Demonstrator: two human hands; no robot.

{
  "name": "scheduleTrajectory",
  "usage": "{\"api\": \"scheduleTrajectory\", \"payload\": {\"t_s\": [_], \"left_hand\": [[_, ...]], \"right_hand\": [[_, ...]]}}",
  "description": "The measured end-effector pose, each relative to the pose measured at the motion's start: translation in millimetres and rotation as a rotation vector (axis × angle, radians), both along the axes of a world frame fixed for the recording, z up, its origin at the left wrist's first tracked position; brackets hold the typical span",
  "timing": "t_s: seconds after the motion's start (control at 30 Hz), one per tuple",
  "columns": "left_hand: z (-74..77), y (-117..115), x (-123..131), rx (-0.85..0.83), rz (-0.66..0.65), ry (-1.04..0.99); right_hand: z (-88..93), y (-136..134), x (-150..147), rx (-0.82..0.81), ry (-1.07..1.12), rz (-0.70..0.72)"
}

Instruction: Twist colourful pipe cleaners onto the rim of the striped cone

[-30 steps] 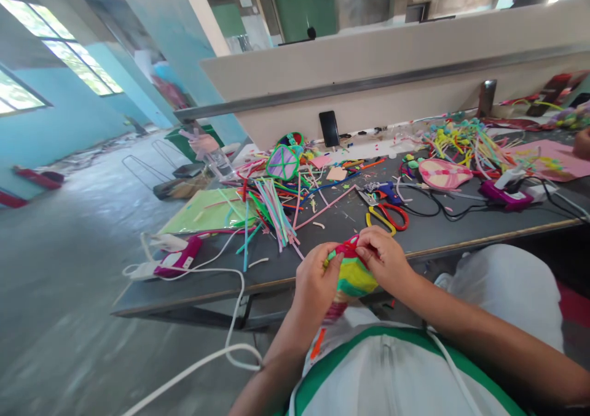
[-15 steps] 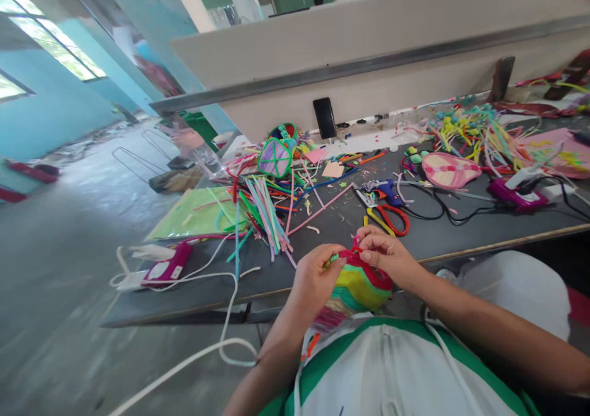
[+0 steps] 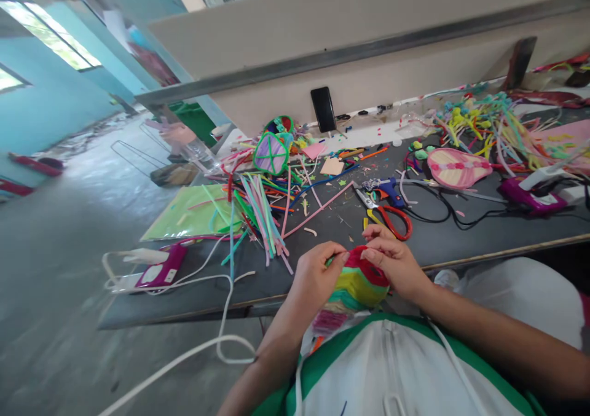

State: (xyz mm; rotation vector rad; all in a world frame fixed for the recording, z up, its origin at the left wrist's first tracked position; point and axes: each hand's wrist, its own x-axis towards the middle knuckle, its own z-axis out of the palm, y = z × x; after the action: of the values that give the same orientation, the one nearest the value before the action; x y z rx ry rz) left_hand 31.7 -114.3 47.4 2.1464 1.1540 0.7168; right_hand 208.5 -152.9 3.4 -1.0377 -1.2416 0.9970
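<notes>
Just above my lap, at the table's near edge, is a striped craft piece [image 3: 362, 285] of fuzzy pipe cleaners in red, yellow, teal and pink. My left hand [image 3: 317, 273] pinches its upper left edge between thumb and fingers, with a bit of green showing there. On the other side, my right hand [image 3: 393, 261] has its thumb and fingertips closed at the red upper edge. The fingers hide how the strands join. Scissors [image 3: 394, 222] with red and yellow handles lie just beyond my right hand.
A blue glue gun [image 3: 389, 193] rests behind the scissors. Loose pipe cleaners [image 3: 263, 213] lie left of centre near a green packet [image 3: 184, 214]. Purple power strips [image 3: 163, 267] with cables sit at both sides. A phone [image 3: 323, 110] leans on the back board, and a pink oval craft [image 3: 458, 167] lies right.
The small pink-red strand end that stood up between my fingertips no longer shows. My right hand has shifted slightly, and the view has tilted a little downward.
</notes>
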Motion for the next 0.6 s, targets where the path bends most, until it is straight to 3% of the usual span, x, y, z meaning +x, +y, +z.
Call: {"api": "scheduleTrajectory", "payload": {"t_s": [0.13, 0.33, 0.4, 0.53, 0.6], "left_hand": [[-5.3, 0.5, 0.0, 0.03, -0.037, -0.003], [-5.3, -3.0, -3.5, 0.044, -0.143, 0.015], [-4.8, -2.3, -6.1, 0.043, -0.135, 0.012], [-5.8, -1.1, -13.2, 0.03, -0.098, -0.005], [-7.3, -2.5, -16.6, 0.03, -0.107, 0.02]], "right_hand": [[-11.7, -2.9, -1.6, -0.093, 0.182, 0.046], [9.2, 9.9, 8.2, -0.31, 0.221, 0.291], [9.9, 7.6, 6.9, -0.288, 0.214, 0.261], [1.5, -5.8, -0.4, -0.065, 0.085, 0.123], [0.0, -8.2, -1.6, -0.071, 0.05, 0.152]]}}
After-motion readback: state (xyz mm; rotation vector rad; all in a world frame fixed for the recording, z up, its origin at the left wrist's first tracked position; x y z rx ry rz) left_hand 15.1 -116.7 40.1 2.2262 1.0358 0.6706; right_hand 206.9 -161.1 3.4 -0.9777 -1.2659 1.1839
